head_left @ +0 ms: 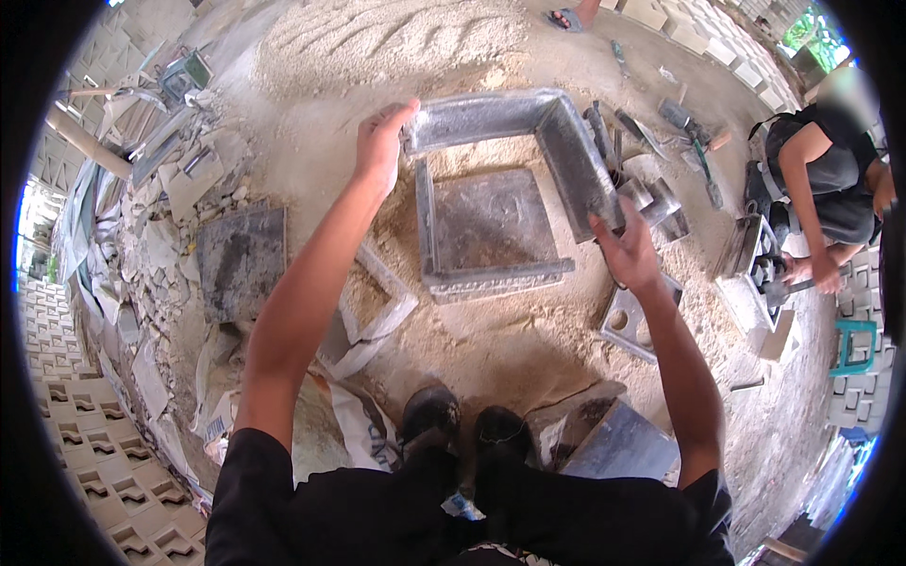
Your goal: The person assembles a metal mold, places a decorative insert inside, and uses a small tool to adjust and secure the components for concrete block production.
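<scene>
An L-shaped grey metal mould frame [573,156] is held up by its two ends. My left hand [380,141] is closed round its far left end, and my right hand [628,247] grips its near right end. Under and between my hands lies a square metal base plate [495,219], stained brown and grey. A second L-shaped metal side [427,222] stands along that plate's left and near edges, with a pale crumbly layer below the near edge. The raised frame appears apart from this lower part.
Pale sand is heaped [396,42] at the far side. Rubble [160,274] and a dark square plate [243,259] lie left. Metal cylinders [656,200], a trowel [642,132] and a holed plate [630,316] lie right. Another person [816,179] crouches far right beside a metal mould [755,264].
</scene>
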A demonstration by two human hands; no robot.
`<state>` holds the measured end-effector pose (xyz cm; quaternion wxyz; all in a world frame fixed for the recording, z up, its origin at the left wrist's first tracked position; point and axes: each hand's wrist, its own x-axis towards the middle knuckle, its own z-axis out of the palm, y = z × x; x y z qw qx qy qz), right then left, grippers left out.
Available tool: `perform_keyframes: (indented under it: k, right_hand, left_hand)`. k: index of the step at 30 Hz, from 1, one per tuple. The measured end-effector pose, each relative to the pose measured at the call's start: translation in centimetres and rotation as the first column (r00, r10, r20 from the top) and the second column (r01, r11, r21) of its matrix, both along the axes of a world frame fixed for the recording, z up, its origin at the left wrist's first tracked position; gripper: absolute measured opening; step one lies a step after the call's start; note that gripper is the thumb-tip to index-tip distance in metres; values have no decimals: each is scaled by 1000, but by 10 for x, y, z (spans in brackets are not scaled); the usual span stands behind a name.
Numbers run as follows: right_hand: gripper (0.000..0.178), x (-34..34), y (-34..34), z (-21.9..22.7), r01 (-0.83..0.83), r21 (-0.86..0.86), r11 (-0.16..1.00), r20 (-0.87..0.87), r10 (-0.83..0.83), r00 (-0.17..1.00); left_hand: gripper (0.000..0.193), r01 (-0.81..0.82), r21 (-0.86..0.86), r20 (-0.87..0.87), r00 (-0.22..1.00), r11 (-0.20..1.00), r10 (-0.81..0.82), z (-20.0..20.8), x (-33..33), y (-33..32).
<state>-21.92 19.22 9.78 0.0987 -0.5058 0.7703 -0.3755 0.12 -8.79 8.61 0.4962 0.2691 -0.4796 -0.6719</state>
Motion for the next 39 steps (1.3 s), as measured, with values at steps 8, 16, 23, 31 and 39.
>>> perform_keyframes:
  k: [8, 16, 23, 31, 39]
  right_hand:
    - [45, -10, -15, -35, -49, -2, 999, -12, 49, 999]
    - [40, -23, -19, -75, -122, -30, 992, 150, 125, 981]
    - [35, -13, -18, -80, -42, 84, 996, 81, 35, 996]
    - [35, -15, -12, -91, -83, 157, 984, 195, 52, 980]
    - [50, -19, -19, -72, -72, 323, 944, 329, -40, 943]
  left_hand:
    - [15, 108, 113, -13, 994, 988, -107, -66, -28, -50]
    - [17, 164, 170, -4, 986, 972, -165, -112, -34, -57]
    - [17, 82, 79, 189, 977, 994, -95, -139, -19, -51]
    - [26, 94, 10, 273, 957, 995, -93, -170, -13, -63]
    - [42, -115, -116, 407, 901, 987, 153, -147, -14, -29]
